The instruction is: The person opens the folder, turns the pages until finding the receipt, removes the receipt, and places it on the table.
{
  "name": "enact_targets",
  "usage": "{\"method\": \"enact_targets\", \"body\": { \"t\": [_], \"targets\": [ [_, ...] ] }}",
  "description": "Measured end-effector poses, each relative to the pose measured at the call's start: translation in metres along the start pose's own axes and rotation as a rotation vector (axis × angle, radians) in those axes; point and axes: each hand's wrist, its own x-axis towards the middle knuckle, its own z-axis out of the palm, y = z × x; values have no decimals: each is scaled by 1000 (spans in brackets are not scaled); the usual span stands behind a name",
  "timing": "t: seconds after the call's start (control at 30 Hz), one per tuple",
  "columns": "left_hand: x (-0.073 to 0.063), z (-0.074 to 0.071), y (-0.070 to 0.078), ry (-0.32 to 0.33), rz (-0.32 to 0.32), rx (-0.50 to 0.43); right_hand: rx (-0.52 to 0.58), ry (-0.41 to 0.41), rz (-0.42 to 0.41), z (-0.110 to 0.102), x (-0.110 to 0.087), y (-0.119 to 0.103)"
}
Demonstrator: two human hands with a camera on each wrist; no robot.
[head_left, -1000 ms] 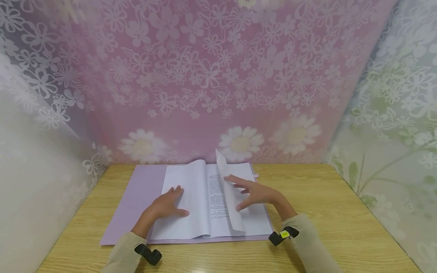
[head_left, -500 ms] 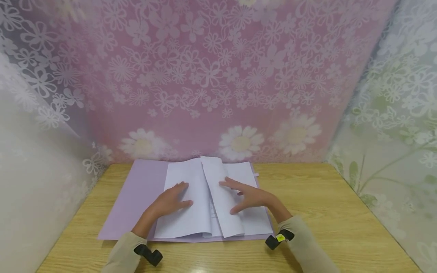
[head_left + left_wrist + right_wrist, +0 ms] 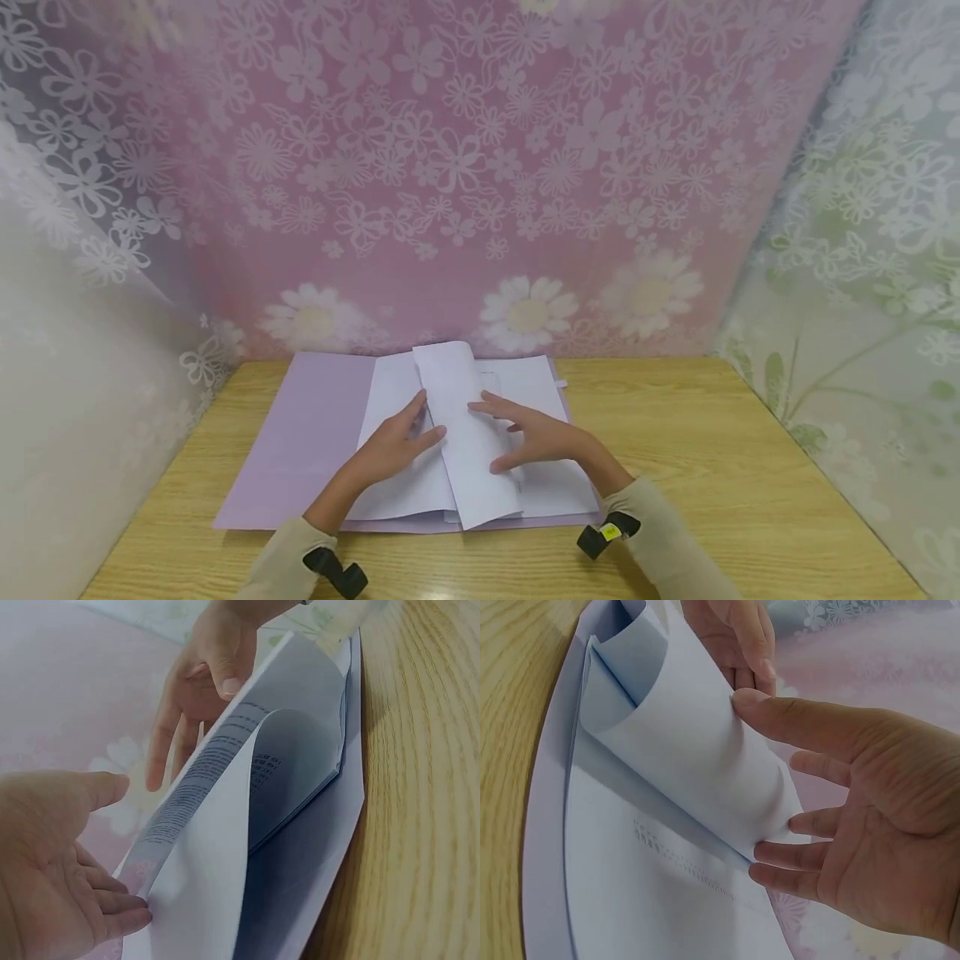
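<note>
A lilac folder (image 3: 300, 442) lies spread on the table with a stack of white printed sheets inside. One loose page (image 3: 461, 450) stands curled over near the middle, leaning left. My right hand (image 3: 536, 433) touches that page from the right; in the right wrist view its thumb and fingertips (image 3: 769, 855) rest against the bowed paper without wrapping round it. On the other side my left hand (image 3: 393, 450) hovers over the left-hand pages (image 3: 408, 492), thumb spread from the fingers. Lines of print (image 3: 202, 780) show on the turning page's underside in the left wrist view.
The folder lies on a wood-grain table (image 3: 697, 467), close to the pink flowered backdrop (image 3: 465, 208). A small tab (image 3: 561, 384) sticks out at the folder's right edge. Pale patterned sheets flank the table at left and right.
The page has swung from upright on the right to leaning over leftward, with my right hand following it. My left hand has shifted right, towards the page.
</note>
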Motion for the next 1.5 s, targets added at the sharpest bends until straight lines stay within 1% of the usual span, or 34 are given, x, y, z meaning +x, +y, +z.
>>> {"method": "enact_targets", "body": {
  "t": [0.2, 0.37, 0.57, 0.8, 0.97, 1.13, 1.33, 1.5],
  "targets": [
    [1, -1, -2, 60, -13, -33, 10, -7, -44, 4, 1, -5],
    [3, -9, -8, 88, -17, -74, 11, -4, -87, 8, 2, -7],
    [3, -25, -14, 116, -36, -10, 26, 5, -106, 13, 4, -13],
    [1, -46, -19, 82, -73, 92, 2, 6, -104, 22, 7, -16],
    [0, -54, -25, 56, -96, 152, -14, 8, -119, 27, 9, -14],
    [-1, -54, -28, 32, -103, 217, -50, 18, -103, 33, 11, -13],
    [-2, -47, -29, 10, -170, 258, -80, 28, -85, 41, 13, -15],
    [-3, -42, -31, -11, -205, 304, -87, 32, -87, 46, 14, -16]
  ]
}}
